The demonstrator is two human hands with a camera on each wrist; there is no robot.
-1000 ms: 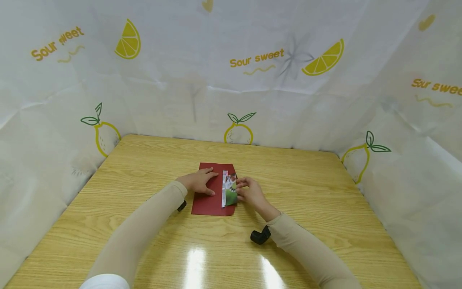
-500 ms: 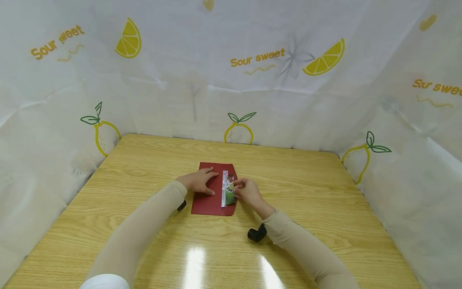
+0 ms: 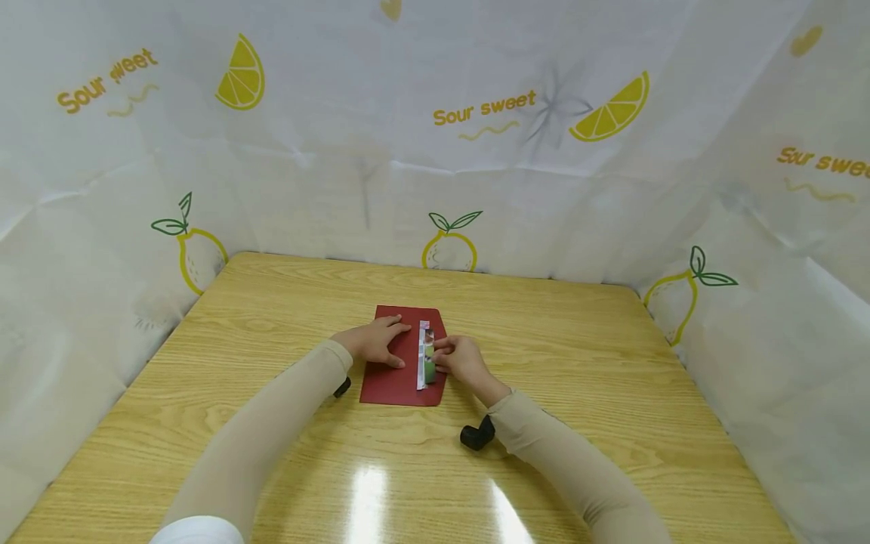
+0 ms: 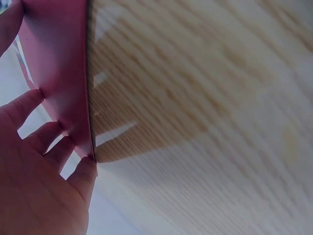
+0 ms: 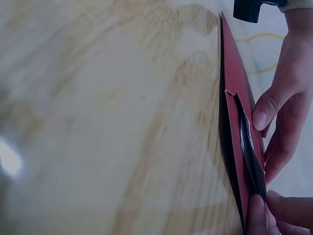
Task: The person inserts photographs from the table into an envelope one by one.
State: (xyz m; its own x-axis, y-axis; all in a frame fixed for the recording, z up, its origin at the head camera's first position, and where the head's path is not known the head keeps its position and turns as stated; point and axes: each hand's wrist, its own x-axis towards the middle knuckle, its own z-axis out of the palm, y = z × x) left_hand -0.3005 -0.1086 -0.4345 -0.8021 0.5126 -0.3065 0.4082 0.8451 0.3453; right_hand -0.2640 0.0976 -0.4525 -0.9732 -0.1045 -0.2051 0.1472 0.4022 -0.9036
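Observation:
A red envelope (image 3: 390, 389) lies on the table, its tapered flap toward the right. My left hand (image 3: 374, 341) rests on its left half with fingers spread; the left wrist view shows those fingertips (image 4: 34, 98) along the red surface. A narrow part of a colourful picture card (image 3: 429, 372) shows near the flap, beside a whitish strip (image 3: 421, 366). The thumb and fingers of my right hand (image 3: 469, 361) pinch the card's right edge. From the right wrist, the envelope's mouth (image 5: 239, 112) gapes around dark sheets (image 5: 250, 166); the card's far part is hidden inside.
Black wrist cameras hang below both forearms, the right one (image 3: 478, 434) low over the wooden table (image 3: 544, 325). A white curtain (image 3: 326, 189) printed with lemons stands along the table's back and sides.
My right hand has moved left, pushing the picture card farther into the envelope, so a narrower part of it shows. My left hand and the envelope have stayed in place.

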